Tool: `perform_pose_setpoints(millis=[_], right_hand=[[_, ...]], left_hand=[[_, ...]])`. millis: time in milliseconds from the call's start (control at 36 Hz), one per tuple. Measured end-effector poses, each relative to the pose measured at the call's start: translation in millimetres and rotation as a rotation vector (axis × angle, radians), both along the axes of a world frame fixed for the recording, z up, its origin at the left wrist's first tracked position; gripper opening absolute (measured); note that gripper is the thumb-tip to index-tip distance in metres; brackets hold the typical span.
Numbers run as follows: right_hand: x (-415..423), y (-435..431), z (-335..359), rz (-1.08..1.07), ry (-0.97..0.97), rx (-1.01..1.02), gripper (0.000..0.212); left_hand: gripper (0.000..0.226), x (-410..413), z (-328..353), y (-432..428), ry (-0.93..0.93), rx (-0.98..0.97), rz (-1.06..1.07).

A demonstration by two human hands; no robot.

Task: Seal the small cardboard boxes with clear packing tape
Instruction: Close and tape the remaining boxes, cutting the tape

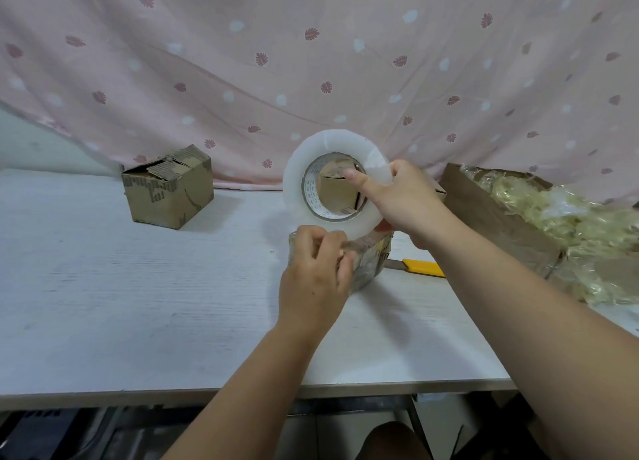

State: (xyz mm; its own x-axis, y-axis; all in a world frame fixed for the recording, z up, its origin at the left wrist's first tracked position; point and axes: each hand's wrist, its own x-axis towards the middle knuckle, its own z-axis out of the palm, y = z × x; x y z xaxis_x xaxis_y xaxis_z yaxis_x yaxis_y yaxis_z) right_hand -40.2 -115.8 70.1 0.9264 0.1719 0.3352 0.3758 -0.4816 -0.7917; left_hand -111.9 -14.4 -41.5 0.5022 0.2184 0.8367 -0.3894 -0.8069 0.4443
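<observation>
My right hand point(408, 200) grips a large roll of clear packing tape point(311, 179), thumb hooked through its core, holding it upright just above a small cardboard box point(370, 259) wrapped in shiny tape at the table's middle. My left hand point(314, 269) rests on that box's near left side, its fingers pinching at the bottom edge of the roll. Through the roll's hole another small box point(337, 193) shows behind. A third small cardboard box point(169, 186) with a torn top stands apart at the back left.
A yellow-handled utility knife point(420, 267) lies on the white table point(138, 304) right of the taped box. A big open carton point(491, 217) filled with crumpled clear tape and plastic sits at the right. A pink patterned curtain point(311, 62) hangs behind.
</observation>
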Motion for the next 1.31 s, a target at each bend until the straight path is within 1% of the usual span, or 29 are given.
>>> perform_pose_setpoints(millis=[111, 222, 333, 417, 500, 583, 639, 694, 722, 750, 778, 861, 944, 1000, 1056, 1111, 1167, 1194, 1306], right_hand=[[-1, 0, 1, -0.004, 0.01, -0.036, 0.043], [-2, 0, 1, -0.034, 0.025, -0.068, 0.049], [-4, 0, 0, -0.027, 0.021, -0.084, 0.051], [-4, 0, -2, -0.029, 0.025, -0.079, 0.052], [-4, 1, -3, -0.037, 0.027, -0.077, 0.054], [-4, 1, -3, -0.036, 0.01, -0.098, 0.047], [-4, 0, -4, -0.022, 0.012, -0.096, 0.044], [-4, -1, -4, -0.022, 0.015, -0.097, 0.043], [-4, -1, -5, -0.026, 0.017, -0.098, 0.043], [-4, -2, -4, -0.028, 0.021, -0.095, 0.044], [-4, -2, -4, -0.029, 0.027, -0.09, 0.046], [-4, -2, -3, -0.029, 0.044, -0.081, 0.052], [-5, -3, -4, -0.041, 0.028, -0.075, 0.048], [-6, -3, -4, -0.053, -0.001, -0.066, 0.044], [-9, -4, -3, -0.059, -0.008, -0.04, 0.047], [-12, -5, -1, -0.063, -0.016, -0.007, 0.051], [-17, -8, 3, -0.074, -0.048, 0.031, 0.049], [-20, -9, 4, -0.081, -0.068, 0.048, 0.047], [-30, -16, 2, -0.08, -0.11, 0.076, 0.042]], left_hand=[[0.015, 1, -1, -2, 0.016, -0.1, -0.07], [0.019, 5, -1, -4, 0.022, -0.184, -0.097], [0.025, 5, -1, -9, 0.09, -0.35, -0.119], [0.033, 5, 0, -7, 0.169, -0.48, -0.07], [0.045, 6, 1, -3, 0.226, -0.626, -0.1], [0.055, 8, 3, 0, 0.257, -0.76, -0.122], [0.066, 9, 3, 6, 0.287, -0.847, -0.13], [0.083, 8, 4, 13, 0.359, -0.945, -0.237], [0.088, 7, 5, 16, 0.389, -1.005, -0.339], [0.086, 7, 5, 18, 0.415, -1.042, -0.431], [0.081, 8, 5, 20, 0.44, -1.042, -0.477], [0.065, 9, 3, 24, 0.482, -0.95, -0.474], [0.055, 9, 3, 26, 0.491, -0.894, -0.484], [0.058, 10, 2, 26, 0.525, -0.818, -0.425], [0.059, 11, 0, 25, 0.558, -0.753, -0.362], [0.044, 11, -3, 25, 0.587, -0.678, -0.271], [0.033, 11, -4, 24, 0.581, -0.61, -0.188], [0.033, 11, -4, 24, 0.566, -0.59, -0.157], [0.043, 10, -5, 19, 0.515, -0.543, -0.02]])
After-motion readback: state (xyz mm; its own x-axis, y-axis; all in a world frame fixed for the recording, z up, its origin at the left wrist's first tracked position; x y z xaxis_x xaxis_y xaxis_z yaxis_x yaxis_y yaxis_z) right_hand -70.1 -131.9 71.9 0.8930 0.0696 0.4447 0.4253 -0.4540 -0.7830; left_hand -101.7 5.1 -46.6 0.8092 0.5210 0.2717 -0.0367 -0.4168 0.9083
